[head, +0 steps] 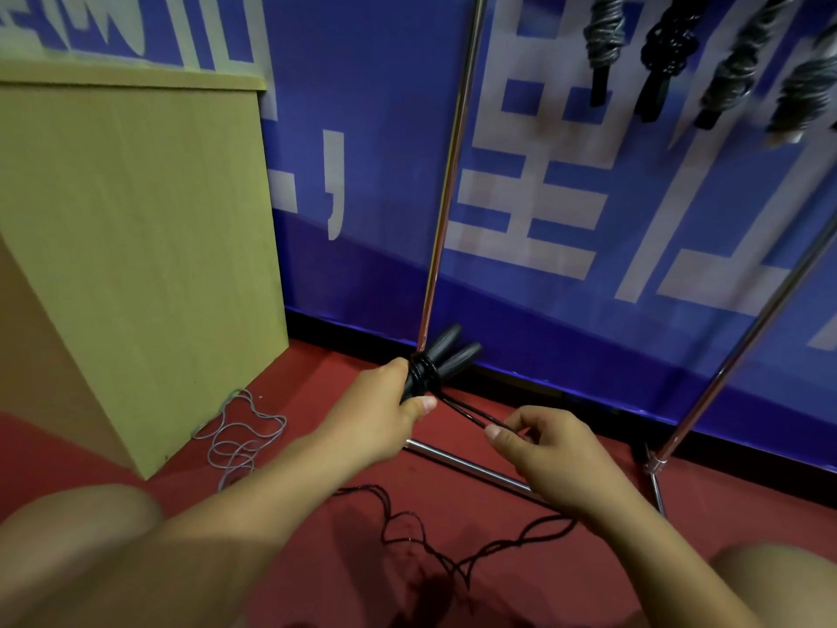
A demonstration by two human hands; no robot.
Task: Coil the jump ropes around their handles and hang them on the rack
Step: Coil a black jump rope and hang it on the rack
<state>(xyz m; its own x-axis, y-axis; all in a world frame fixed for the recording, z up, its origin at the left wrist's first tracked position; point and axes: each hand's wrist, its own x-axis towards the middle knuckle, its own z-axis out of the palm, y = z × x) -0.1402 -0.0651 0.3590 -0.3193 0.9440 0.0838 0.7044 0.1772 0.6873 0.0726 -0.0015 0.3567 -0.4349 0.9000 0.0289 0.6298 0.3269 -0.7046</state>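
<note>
Dim, even indoor light with a cool cast. Glare streaks the rack [446, 183] pole. Soft shadows lie on the carpet [453, 491] beneath the arms. Wide-angle bending curves the edges; the hung ropes [604, 34] and banner [566, 174] lettering smear with blur.

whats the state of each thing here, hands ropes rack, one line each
left hand: grips the black handles
right hand: pinches the black rope strand
black handles: held together, a few turns of rope wound on them
black rope: mostly loose, trailing on the red floor
grey rope: uncoiled, lying on the floor by the wooden box
hung ropes: coiled, hanging on the rack
rack: standing upright
</note>
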